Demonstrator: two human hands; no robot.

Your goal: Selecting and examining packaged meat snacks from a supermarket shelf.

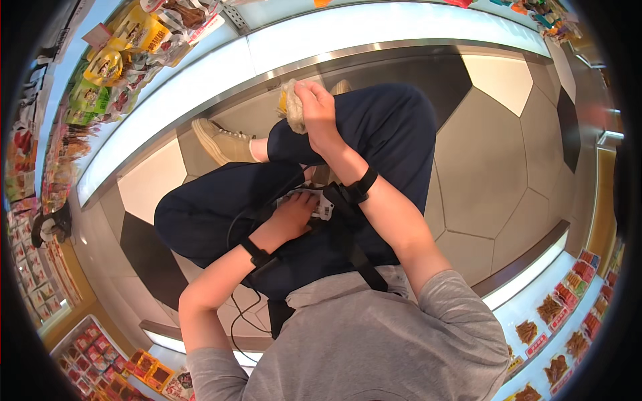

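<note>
My right hand [319, 108] is raised over my bent right knee and grips a crumpled, pale cloth [294, 108]; a bit of yellow shows at the cloth's far side. Low in my lap, my left hand [296, 210] lies with its fingers over a white plastic snack packet [323, 204] that bears a printed code. Whether those fingers grip the packet or only rest on it, I cannot tell. Black bands circle both wrists, and a black strap and thin cable run across my lap.
A lit shelf edge [200, 85] curves in front of my shoes, with hanging snack packets [135, 35] at the upper left. Behind me at the lower right stands another lit shelf [531, 280] with packaged food. Boxes of small packets [90, 351] are at the lower left. The floor has hexagonal tiles [481, 160].
</note>
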